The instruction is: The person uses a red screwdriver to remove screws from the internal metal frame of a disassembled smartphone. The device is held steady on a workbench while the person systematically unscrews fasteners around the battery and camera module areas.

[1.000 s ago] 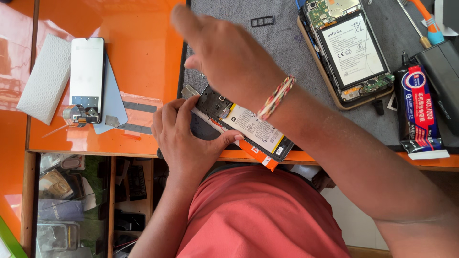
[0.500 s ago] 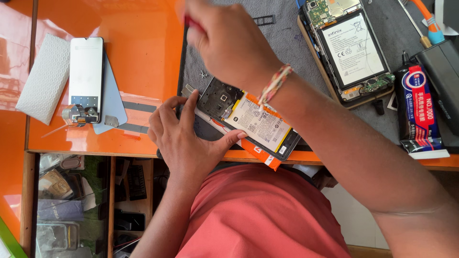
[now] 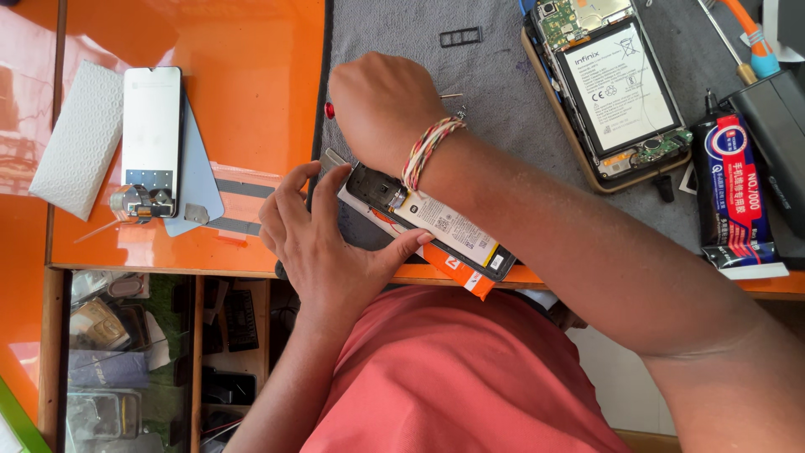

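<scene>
My left hand (image 3: 323,243) has its fingers spread, thumb pressed along the near edge of the opened phone (image 3: 428,225), pinning it at the bench's front edge. My right hand (image 3: 381,105) is curled into a fist around a red-tipped tool (image 3: 330,110), just above the phone's camera end. The phone's long axis runs diagonally, camera end up-left, bottom end down-right, battery facing up. It sits on a grey mat (image 3: 495,92) over the orange table (image 3: 243,75). Another opened phone (image 3: 608,84) lies further back; a white screen (image 3: 151,126) rests well apart at left.
</scene>
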